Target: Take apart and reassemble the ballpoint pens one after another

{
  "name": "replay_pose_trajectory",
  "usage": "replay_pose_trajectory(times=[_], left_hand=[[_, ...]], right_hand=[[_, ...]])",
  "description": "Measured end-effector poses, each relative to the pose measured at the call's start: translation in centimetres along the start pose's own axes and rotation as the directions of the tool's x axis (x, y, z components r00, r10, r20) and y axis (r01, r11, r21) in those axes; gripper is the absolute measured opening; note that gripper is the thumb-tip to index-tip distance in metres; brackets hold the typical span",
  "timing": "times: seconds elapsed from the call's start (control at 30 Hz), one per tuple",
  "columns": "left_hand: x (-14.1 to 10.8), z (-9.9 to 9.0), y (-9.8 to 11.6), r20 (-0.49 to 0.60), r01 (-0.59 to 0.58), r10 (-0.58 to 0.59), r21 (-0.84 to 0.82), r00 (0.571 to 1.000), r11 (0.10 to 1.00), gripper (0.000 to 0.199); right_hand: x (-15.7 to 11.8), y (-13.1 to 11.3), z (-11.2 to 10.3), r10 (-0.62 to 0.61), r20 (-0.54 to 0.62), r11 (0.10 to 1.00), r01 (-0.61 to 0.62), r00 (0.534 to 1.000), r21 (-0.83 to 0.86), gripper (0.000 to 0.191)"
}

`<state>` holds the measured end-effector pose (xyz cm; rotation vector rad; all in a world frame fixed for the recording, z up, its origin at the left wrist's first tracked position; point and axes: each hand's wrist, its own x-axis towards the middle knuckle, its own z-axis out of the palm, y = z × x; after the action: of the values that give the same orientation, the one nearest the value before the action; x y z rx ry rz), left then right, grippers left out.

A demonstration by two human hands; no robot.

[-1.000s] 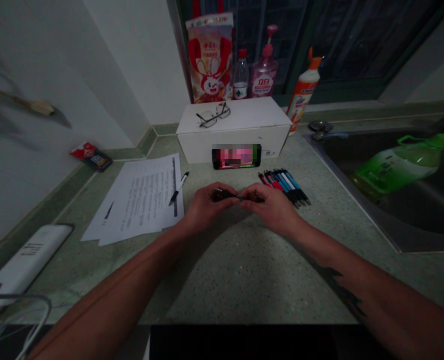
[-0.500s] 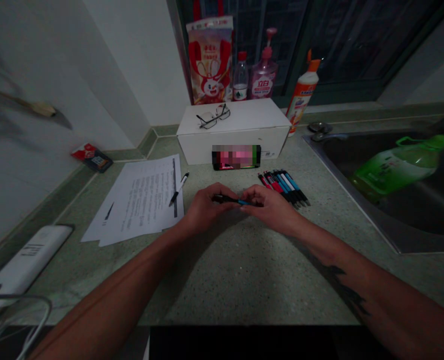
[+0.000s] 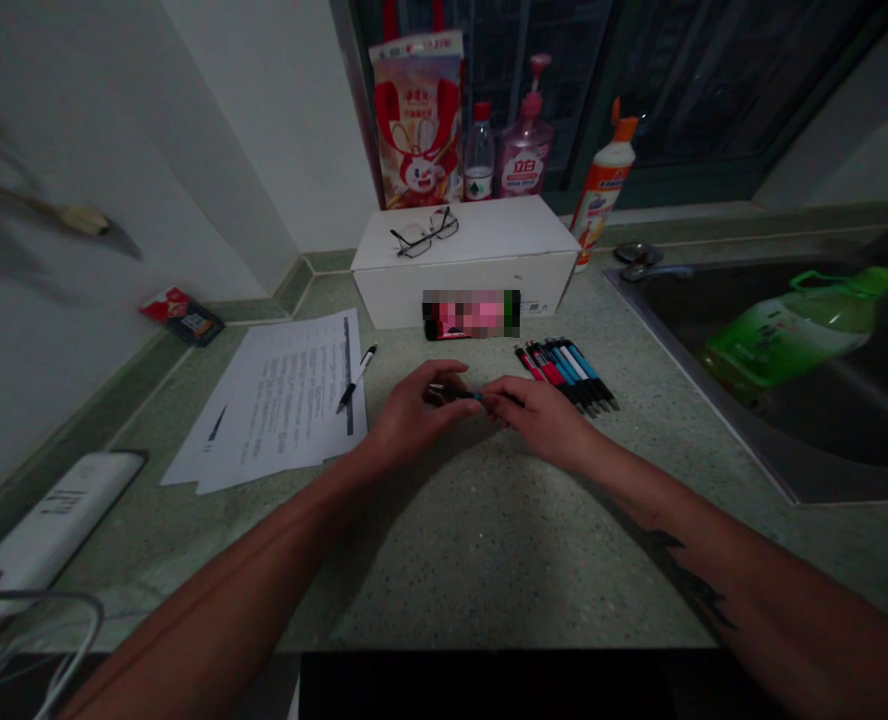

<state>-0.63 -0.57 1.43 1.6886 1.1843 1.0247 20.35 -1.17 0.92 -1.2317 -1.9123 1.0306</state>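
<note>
Pinching a black-and-blue pen (image 3: 463, 395) between them, left hand (image 3: 414, 415) and right hand (image 3: 538, 420) curled closed at the fingertips, held over a speckled green countertop (image 3: 489, 560), near a row of pens (image 3: 568, 372), printed papers (image 3: 264, 400) to the left

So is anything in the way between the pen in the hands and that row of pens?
Yes, just the right hand: it sits between the pen and the row of pens. No other object stands there.
</note>
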Motion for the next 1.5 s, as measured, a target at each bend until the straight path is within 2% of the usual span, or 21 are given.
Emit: replay_pose_trajectory(times=[0.1, 0.2, 0.4, 0.6, 0.77, 1.23, 1.4, 1.5], left_hand=[[0.04, -0.15, -0.04, -0.024, 0.064, -0.063, 0.044, 0.998, 0.997, 0.019], [0.14, -0.18, -0.29, -0.011, 0.021, -0.021, 0.032, 1.0, 0.999, 0.011], [0.17, -0.06, -0.3, -0.058, 0.024, -0.024, 0.0, 0.998, 1.0, 0.013], [0.08, 0.08, -0.08, -0.04, 0.059, -0.059, 0.012, 0.997, 0.998, 0.011], [0.04, 0.21, -0.23, -0.061, 0.013, -0.011, 0.034, 0.998, 0.999, 0.008], [0.04, 0.22, 0.11, -0.071, 0.023, -0.018, 0.071, 0.997, 0.997, 0.004], [0.26, -0.01, 0.03, -0.098, 0.102, -0.092, 0.101, 0.991, 0.99, 0.008], [0.29, -0.05, 0.04, -0.089, 0.066, -0.056, 0.103, 0.994, 0.993, 0.004]], right_hand=[[0.08, 0.06, -0.13, -0.008, -0.026, 1.0, 0.007, 1.0, -0.022, 0.018], [0.14, 0.04, -0.27, -0.02, -0.046, 0.999, 0.018, 0.999, -0.04, 0.017], [0.13, -0.32, -0.35, 0.006, -0.053, 0.998, -0.01, 0.999, -0.066, 0.016], [0.11, -0.43, -0.28, 0.022, -0.072, 0.996, -0.029, 0.997, -0.09, 0.015], [0.11, -0.31, -0.37, 0.011, -0.079, 0.995, -0.019, 0.997, -0.101, 0.016], [0.16, 0.22, -0.05, 0.024, -0.079, 0.985, -0.037, 0.997, -0.17, 0.015], [0.2, 0.18, -0.22, 0.008, -0.086, 0.98, -0.025, 0.996, -0.196, 0.016], [0.15, 0.04, -0.29, 0.009, -0.086, 0.978, -0.027, 0.996, -0.206, 0.017]])
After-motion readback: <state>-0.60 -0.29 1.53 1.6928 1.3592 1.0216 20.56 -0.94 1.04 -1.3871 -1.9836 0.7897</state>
